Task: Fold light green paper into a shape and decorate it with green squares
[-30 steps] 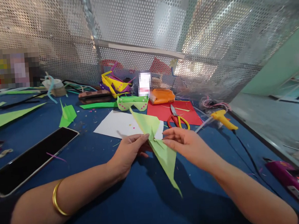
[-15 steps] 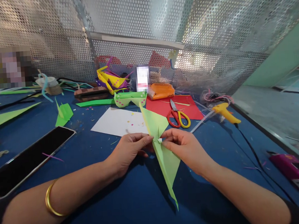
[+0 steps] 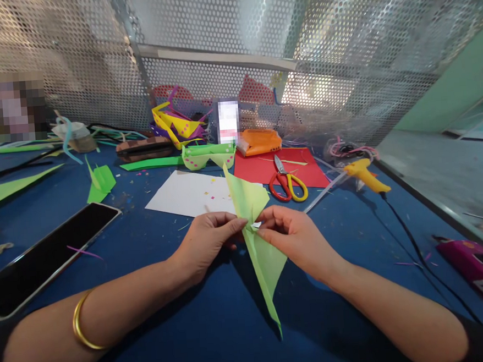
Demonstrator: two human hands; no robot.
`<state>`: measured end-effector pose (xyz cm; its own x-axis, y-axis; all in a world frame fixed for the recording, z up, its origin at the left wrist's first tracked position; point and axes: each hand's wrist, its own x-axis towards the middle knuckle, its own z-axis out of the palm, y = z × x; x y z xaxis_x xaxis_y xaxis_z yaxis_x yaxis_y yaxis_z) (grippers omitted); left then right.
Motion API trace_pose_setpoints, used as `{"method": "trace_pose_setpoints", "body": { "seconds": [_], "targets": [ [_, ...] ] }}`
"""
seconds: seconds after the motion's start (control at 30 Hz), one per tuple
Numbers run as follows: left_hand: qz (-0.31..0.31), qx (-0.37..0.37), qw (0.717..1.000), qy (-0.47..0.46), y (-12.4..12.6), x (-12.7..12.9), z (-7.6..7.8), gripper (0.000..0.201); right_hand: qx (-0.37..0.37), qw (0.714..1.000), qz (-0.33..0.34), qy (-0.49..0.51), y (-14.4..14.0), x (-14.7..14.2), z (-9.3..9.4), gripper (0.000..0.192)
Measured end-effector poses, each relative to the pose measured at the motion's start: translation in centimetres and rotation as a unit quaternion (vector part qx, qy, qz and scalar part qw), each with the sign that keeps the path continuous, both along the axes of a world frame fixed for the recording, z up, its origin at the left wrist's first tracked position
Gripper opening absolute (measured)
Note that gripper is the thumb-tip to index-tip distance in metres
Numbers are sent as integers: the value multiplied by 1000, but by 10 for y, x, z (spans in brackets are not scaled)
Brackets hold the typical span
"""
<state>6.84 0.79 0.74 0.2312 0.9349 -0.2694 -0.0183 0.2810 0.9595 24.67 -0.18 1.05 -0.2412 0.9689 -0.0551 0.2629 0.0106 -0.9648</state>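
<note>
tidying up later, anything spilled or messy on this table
Yes: tiny paper bits lie scattered over the white sheet and the blue table, and green offcuts lie loose at the left. Both hands pinch the green paper.

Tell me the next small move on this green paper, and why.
Probably press the fold flat at the pinch: the left hand and right hand both grip the folded green paper at its narrow middle, held off the blue table, points free.

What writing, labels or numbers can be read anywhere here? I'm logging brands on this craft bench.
None can be read.
Magenta device: a pale label panel, print too small to read.
Folded green paper pinched by left hand and right hand: blank.
</note>
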Motion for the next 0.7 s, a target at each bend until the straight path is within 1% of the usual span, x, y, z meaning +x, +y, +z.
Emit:
{"method": "trace_pose_setpoints", "body": {
  "seconds": [0.13,0.23,0.33,0.43,0.57,0.7],
  "targets": [
    [12,6,1000,10,-4,3,4,19,-33,999,5,10,-2,-4,0,26],
    [16,14,1000,20,-6,4,5,19,-28,1000,-5,-14,-4,-7,-4,29],
    [18,23,999,23,-7,4,4,18,-21,999,-19,-23,-5,-10,-6,26],
    [13,25,999,20,-6,3,2,20,-43,999,-23,10,-6,-12,-5,24],
    [-2,32,999,17,-5,2,1,24,-70,995,-16,70,-7,-14,-2,27],
    [-17,12,1000,-8,-4,0,0,31,-73,994,-7,81,-6,-13,-3,32]
  ]
}}
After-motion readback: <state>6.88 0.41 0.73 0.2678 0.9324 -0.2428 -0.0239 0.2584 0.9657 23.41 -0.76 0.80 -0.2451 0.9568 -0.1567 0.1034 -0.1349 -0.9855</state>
